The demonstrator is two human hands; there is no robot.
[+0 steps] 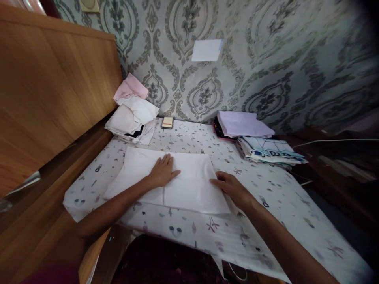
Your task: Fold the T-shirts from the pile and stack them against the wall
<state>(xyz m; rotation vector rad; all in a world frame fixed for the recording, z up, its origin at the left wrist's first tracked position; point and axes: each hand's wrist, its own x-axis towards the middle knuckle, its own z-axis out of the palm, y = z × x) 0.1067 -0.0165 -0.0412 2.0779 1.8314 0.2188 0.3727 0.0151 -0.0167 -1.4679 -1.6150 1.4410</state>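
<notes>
A white cloth [189, 193] lies flat on the patterned cover of the table [192, 138], with a seam running down its middle. My left hand [162, 171] rests palm down on the cloth beside the seam, fingers spread. At the cloth's right edge is my right hand [229, 186], its thumb and fingers closed around that edge.
Folded white cloths [127, 118] and a pink cloth [132, 87] are piled at the back left, beside a wooden cabinet [59, 75]. A small box [167, 122] sits near the wall. Folded lilac [244, 123] and patterned cloths [269, 150] lie at the back right.
</notes>
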